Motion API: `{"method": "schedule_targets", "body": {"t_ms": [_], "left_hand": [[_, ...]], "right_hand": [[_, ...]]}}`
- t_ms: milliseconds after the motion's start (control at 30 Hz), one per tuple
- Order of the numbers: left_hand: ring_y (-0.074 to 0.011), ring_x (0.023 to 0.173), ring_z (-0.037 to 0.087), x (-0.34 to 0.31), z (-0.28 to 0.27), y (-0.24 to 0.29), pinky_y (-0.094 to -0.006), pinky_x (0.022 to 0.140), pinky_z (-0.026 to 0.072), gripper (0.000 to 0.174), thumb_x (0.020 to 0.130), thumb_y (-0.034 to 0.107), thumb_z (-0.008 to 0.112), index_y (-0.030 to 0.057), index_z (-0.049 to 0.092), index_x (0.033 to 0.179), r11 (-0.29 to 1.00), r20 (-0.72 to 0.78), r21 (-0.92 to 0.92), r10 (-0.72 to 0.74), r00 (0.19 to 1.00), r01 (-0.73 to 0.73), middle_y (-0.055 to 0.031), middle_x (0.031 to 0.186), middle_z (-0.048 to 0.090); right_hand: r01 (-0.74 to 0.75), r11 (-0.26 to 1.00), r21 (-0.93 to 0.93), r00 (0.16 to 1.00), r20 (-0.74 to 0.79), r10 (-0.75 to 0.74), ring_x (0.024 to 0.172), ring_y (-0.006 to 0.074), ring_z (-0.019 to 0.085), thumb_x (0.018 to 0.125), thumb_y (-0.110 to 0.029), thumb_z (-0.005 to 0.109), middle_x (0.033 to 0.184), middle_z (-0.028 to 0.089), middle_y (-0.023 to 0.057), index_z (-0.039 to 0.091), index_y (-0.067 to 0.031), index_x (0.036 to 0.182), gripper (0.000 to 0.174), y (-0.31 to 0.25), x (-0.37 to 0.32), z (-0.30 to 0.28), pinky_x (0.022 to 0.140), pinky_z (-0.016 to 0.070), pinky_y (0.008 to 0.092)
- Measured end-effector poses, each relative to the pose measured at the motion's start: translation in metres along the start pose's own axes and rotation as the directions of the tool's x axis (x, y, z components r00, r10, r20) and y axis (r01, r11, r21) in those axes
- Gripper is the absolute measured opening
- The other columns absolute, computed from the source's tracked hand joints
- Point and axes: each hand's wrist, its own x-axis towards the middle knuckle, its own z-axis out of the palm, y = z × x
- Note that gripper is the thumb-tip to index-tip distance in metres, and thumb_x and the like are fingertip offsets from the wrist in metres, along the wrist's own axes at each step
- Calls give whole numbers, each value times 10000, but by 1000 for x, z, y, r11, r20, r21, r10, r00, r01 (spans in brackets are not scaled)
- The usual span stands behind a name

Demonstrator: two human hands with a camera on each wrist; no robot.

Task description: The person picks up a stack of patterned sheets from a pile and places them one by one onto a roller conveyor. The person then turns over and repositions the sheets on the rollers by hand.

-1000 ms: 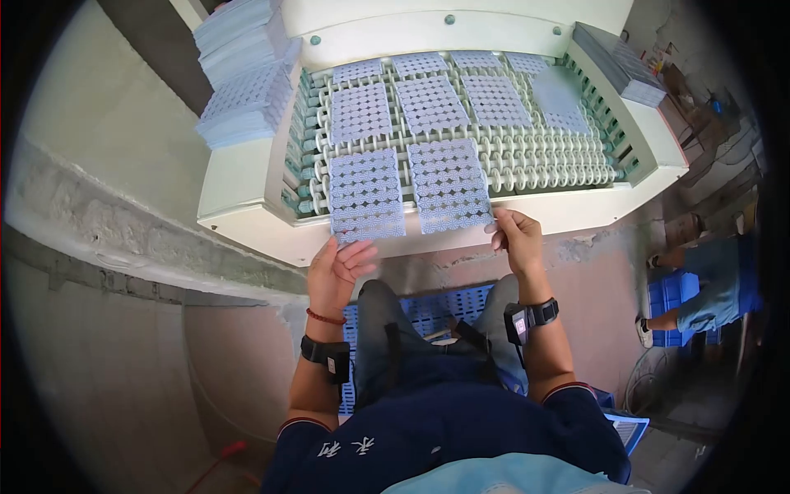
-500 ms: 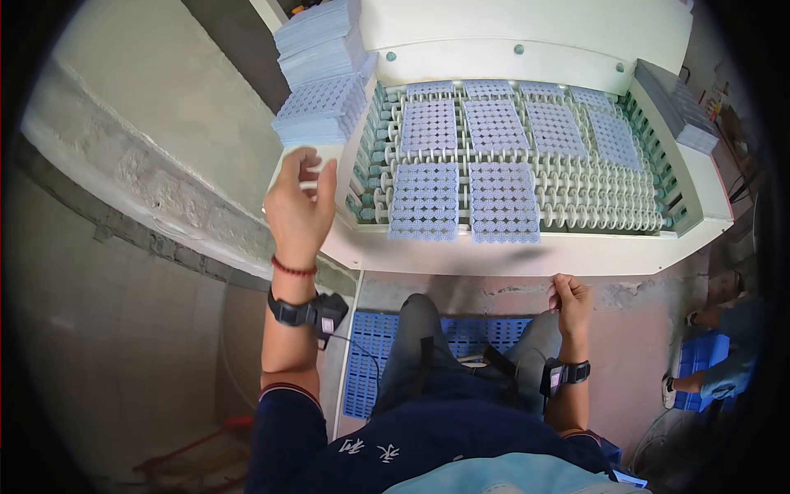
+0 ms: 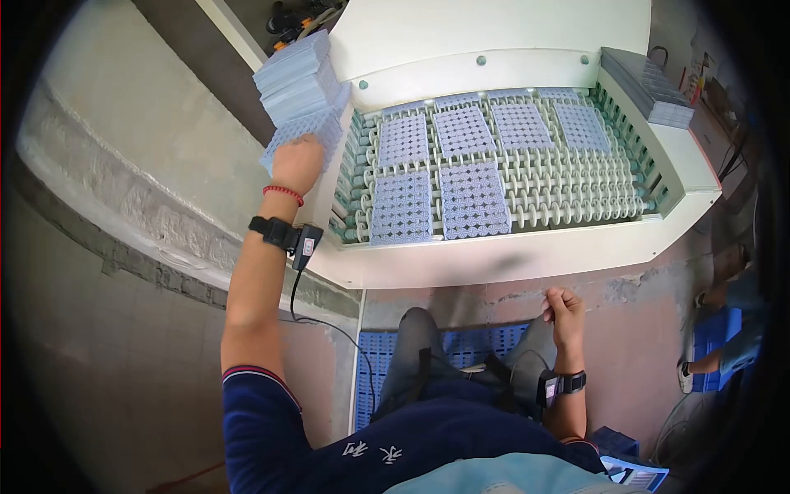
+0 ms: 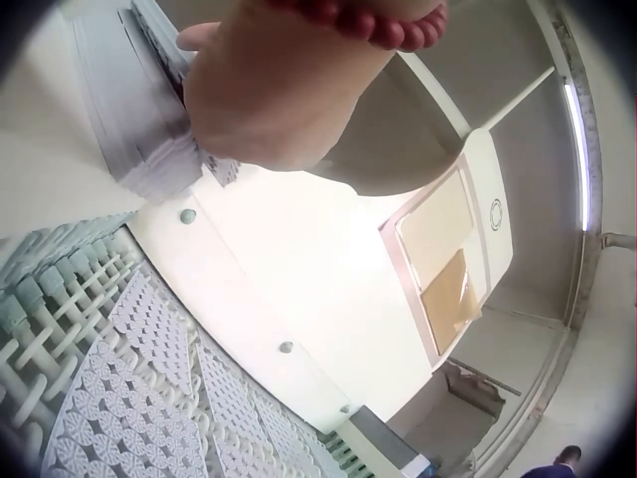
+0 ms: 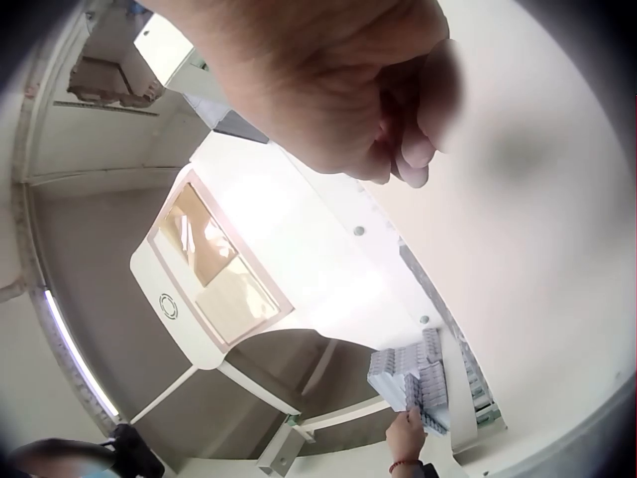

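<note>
My left hand [image 3: 296, 162] reaches over the near stack of light-blue patterned sheets [image 3: 313, 126] at the machine's left side. Its fingertips are hidden in the head view; in the left wrist view the thumb [image 4: 199, 37] points toward the stack, and I cannot tell whether it pinches a sheet. My right hand [image 3: 565, 317] hangs in front of the machine's edge, fingers loosely curled and holding nothing. Two sheets with rows of small holes, a left one [image 3: 401, 207] and a right one [image 3: 475, 199], lie side by side on the front of the roller bed [image 3: 568, 193].
Farther back on the rollers lies a row of similar sheets [image 3: 520, 126]. A taller blue stack [image 3: 295, 74] stands behind the left hand. Dark grey sheets [image 3: 646, 86] are piled on the machine's right side. Another person's leg [image 3: 708, 362] shows at far right, beside a blue crate [image 3: 714, 342].
My left hand has left the front sheets and moved up and left to the stack. My right hand has let go of the right-hand sheet and dropped back. The back sheets have moved farther in.
</note>
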Motion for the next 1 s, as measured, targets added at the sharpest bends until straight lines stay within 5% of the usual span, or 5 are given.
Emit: {"method": "schedule_targets", "body": {"t_ms": [267,533,667,767,1000], "left_hand": [[-342,942,578,-82,-23,-14,-369,748,504,281,853,129,497,-72,439,1040,956,-196,-274,47,979,-101,-256,1045,547],[-355,997,553,-142,-20,-18,-374,780,498,357,844,94,531,-72,414,1138,903,-351,-418,-56,935,-103,-234,1146,515],[-316,1001,566,-167,-23,-4,-350,730,513,388,815,84,561,-73,430,1145,886,-393,-434,-25,919,-162,-221,1183,504],[-342,1037,550,-185,-27,9,-346,769,516,409,726,38,590,-85,474,1099,853,-372,-366,231,899,-371,-249,1200,484],[-362,1118,488,-195,-42,25,-413,878,458,454,755,140,622,-50,467,1136,773,-438,-422,284,853,-473,-256,1215,463]], "right_hand": [[-83,995,-58,976,199,93,444,50,473,861,-187,578,606,577,14,614,-31,786,177,-12,8,59,397,361,176],[74,988,-134,775,632,28,500,79,542,876,-288,553,648,589,49,603,5,806,305,-60,23,181,427,434,192],[-329,939,101,576,810,114,552,139,590,890,-362,500,764,610,115,524,43,1026,427,-78,32,246,434,483,243],[-536,832,142,463,874,149,570,147,594,857,-346,558,770,616,117,516,48,1025,431,-100,24,269,444,487,257],[-376,921,97,567,810,146,524,125,576,853,-235,565,780,620,123,523,17,986,288,-66,11,250,437,479,230]]}}
